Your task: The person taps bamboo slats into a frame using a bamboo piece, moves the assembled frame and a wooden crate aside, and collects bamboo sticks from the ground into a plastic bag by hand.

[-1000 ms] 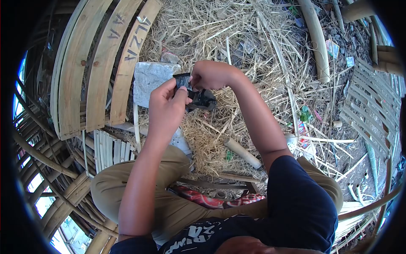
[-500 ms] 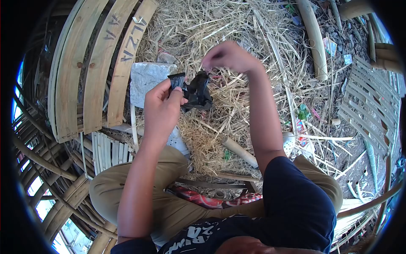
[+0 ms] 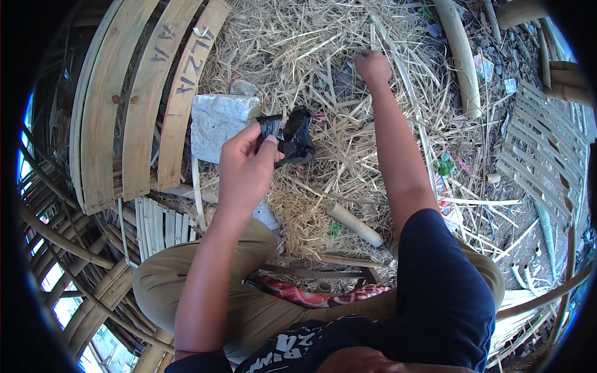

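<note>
My left hand (image 3: 249,148) pinches the edge of a crumpled black plastic bag (image 3: 297,138), thumb and fingers closed on it. The bag hangs partly open above the bamboo shavings (image 3: 339,161), just right of a pale stone block (image 3: 217,121). My right hand (image 3: 374,68) is stretched far forward, low over the shavings. Its fingers are curled, and a small dark patch shows at their tips. What they hold, if anything, cannot be made out.
Curved wooden slats (image 3: 140,105) with lettering stand at the left. A short bamboo piece (image 3: 354,224) lies before my legs. A bamboo pole (image 3: 460,59) is at the upper right, and a slatted bamboo panel (image 3: 538,152) at the far right.
My right hand has moved away from beside the bag, forward and to the right, down towards the shavings. My left hand, still on the bag, has shifted slightly right.
</note>
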{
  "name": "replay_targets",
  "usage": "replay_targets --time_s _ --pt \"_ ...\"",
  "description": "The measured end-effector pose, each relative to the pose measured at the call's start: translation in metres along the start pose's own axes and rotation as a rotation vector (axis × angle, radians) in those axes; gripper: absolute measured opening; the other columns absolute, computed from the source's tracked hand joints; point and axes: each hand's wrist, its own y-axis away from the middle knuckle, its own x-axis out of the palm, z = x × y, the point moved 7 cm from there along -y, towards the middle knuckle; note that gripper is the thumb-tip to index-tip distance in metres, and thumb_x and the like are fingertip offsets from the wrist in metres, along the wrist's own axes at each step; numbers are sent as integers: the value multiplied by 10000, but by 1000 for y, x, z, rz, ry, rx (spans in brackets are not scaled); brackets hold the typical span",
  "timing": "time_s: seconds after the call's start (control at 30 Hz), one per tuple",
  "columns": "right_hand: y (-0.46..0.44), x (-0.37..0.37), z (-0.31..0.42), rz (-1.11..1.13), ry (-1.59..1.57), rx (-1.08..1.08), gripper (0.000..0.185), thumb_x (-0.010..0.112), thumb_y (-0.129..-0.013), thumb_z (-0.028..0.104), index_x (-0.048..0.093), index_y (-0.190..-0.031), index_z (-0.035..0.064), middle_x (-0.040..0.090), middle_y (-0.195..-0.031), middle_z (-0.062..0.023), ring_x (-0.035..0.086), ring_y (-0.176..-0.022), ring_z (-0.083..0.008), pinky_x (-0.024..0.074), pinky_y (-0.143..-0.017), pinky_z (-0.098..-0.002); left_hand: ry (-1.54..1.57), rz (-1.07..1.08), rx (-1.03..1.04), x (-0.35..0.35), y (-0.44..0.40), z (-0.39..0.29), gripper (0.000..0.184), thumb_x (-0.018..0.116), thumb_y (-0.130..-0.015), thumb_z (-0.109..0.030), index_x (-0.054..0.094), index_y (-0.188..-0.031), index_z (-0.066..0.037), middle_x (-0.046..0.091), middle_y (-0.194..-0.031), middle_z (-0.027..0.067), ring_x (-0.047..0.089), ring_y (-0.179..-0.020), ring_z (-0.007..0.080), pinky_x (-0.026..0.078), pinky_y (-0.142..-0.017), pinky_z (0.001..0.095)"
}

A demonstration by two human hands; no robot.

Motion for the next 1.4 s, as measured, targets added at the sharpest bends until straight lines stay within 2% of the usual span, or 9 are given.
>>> replay_targets --time_s 0.27,0.47,0.57,0.67,0.7,0.9,1.03,1.13,1.4 --pt "-14 18 -11 -172 -99 54 420 805 -771 535 806 -1057 227 772 -966 -110 738 -925 -317 580 -837 -441 12 9 -9 -3 0 5 281 533 -982 -23 683 -1217 9 611 -813 5 578 -732 62 522 -727 255" --pt "-23 18 -6 -184 -62 -16 321 739 -814 413 812 -997 160 761 -965 -171 737 -917 -349 589 -827 -449 -3 23 -23 -8 1 7 338 528 -979 -56 678 -1278 -7 585 -797 -12 557 -750 76 497 -761 267" --pt "-22 8 -7 -198 -102 26 303 754 -817 415 811 -915 133 773 -916 -130 746 -838 -310 585 -800 -430 -13 24 -21 -10 1 8 334 530 -982 -60 678 -1276 -6 583 -794 -11 556 -748 75 496 -759 266" --pt "-36 14 -18 -45 -191 -41 404 772 -810 442 794 -919 53 768 -922 -159 746 -796 -289 577 -798 -411 -19 29 -26 -9 4 6 327 532 -986 -70 678 -1272 -7 582 -785 -9 569 -753 78 488 -745 264" --pt "-44 17 -23 17 -269 -90 402 778 -830 419 772 -919 26 740 -811 -92 678 -649 -187 542 -660 -332 -24 26 -30 -9 4 6 325 533 -987 -73 678 -1270 -8 582 -782 -8 576 -755 80 483 -738 263" --pt "43 -42 25 633 -795 -260 155 726 -935 237 740 -941 83 591 -708 54 462 -587 -23 350 -529 -188 -38 -2 -39 -9 1 6 323 529 -989 -80 681 -1267 -17 584 -771 -4 608 -766 94 464 -715 255" --pt "94 -61 77 827 -604 -659 201 744 -935 250 741 -931 49 634 -735 36 521 -623 -50 408 -554 -220 -50 6 -29 -4 1 4 325 529 -988 -83 683 -1269 -26 584 -770 -5 619 -770 96 464 -712 254" --pt "147 -58 121 963 -403 -963 225 755 -921 256 748 -900 31 674 -737 14 563 -633 -86 448 -573 -260 -15 -12 3 -2 -1 3 181 541 -991 -20 681 -1098 22 639 -811 22 602 -702 63 521 -669 244" --pt "208 -10 159 1184 -59 -1011 236 757 -851 240 742 -882 7 661 -666 -48 559 -599 -143 443 -570 -338 -6 -28 5 -1 0 2 194 535 -993 -23 678 -1117 18 642 -819 17 610 -708 66 509 -663 238"
